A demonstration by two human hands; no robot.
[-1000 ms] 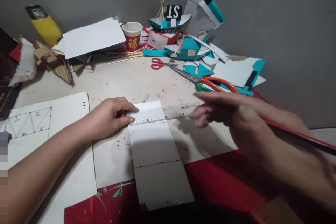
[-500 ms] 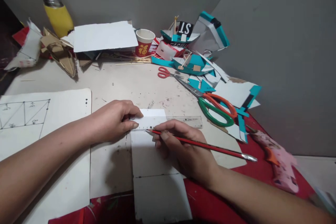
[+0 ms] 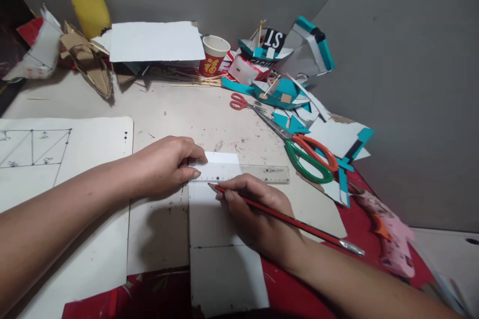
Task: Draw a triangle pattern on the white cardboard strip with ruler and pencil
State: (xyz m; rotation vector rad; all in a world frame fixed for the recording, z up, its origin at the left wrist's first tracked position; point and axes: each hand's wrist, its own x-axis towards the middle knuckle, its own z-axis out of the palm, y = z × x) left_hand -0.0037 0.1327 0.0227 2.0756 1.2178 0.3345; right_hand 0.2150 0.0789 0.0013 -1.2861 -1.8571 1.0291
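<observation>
A long white card strip (image 3: 224, 276) with a dark line drawn across it lies in front of me. Across its upper part rests a clear plastic ruler (image 3: 254, 173). My left hand (image 3: 174, 162) is closed at the ruler's left end, thumb and fingers pressing it against the card. In my right hand (image 3: 264, 217) is a red and black pencil (image 3: 312, 230), gripped near its point. The dark tip is at the ruler's lower edge, by the card; whether it touches the card I cannot tell.
Large green-and-orange-handled scissors (image 3: 309, 159) and small red scissors (image 3: 239, 101) lie right of centre. A pink glue gun (image 3: 392, 239) is at the right. A paper cup (image 3: 214, 57), paper boats (image 3: 280, 92) and a yellow bottle (image 3: 88, 10) stand behind. A sheet with drawn lines (image 3: 93, 239) lies left.
The pencil tip has shifted slightly left along the ruler's lower edge. My left hand still presses the ruler. The whole view has moved a little.
</observation>
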